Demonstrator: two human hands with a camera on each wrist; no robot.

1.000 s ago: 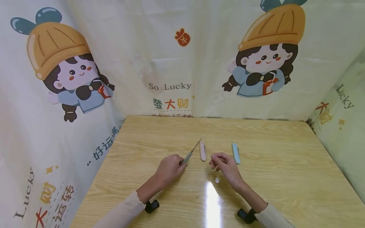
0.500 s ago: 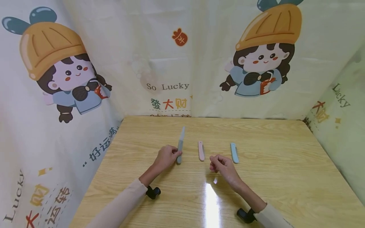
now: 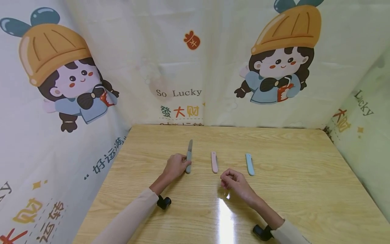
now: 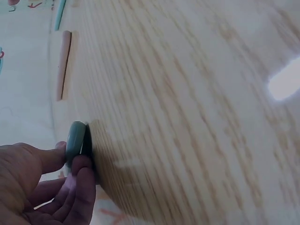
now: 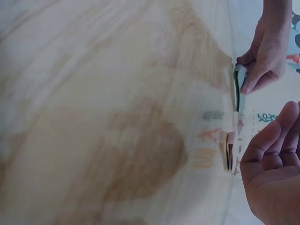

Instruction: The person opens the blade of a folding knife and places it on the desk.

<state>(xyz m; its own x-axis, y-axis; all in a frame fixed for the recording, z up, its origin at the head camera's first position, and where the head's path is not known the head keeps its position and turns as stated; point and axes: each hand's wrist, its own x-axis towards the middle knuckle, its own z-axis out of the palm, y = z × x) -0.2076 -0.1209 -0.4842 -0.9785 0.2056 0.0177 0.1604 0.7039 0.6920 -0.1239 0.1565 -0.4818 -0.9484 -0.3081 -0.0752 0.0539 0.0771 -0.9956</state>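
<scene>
An unfolded knife with a grey-green handle (image 3: 188, 166) points its blade (image 3: 190, 145) toward the back of the table. My left hand (image 3: 175, 166) pinches that handle between thumb and fingers; the left wrist view shows the handle (image 4: 76, 140) in the grip of the left hand (image 4: 51, 187). Right of it lies a folded pink knife (image 3: 214, 162), and farther right a folded light blue knife (image 3: 250, 164). My right hand (image 3: 239, 184) is held loosely curled near the pink knife, holding nothing; in the right wrist view the right hand (image 5: 276, 168) has bent fingers.
The wooden table (image 3: 292, 203) reaches back to a printed curtain (image 3: 225, 112), which also stands along the left and right sides. Glare (image 3: 225, 223) lies on the front middle of the tabletop. A black wrist camera (image 3: 164, 202) is strapped under the left wrist.
My left hand has moved left with the grey-green knife, whose blade has turned from slanting right to pointing nearly straight back. The right hand has shifted slightly left and nearer the front.
</scene>
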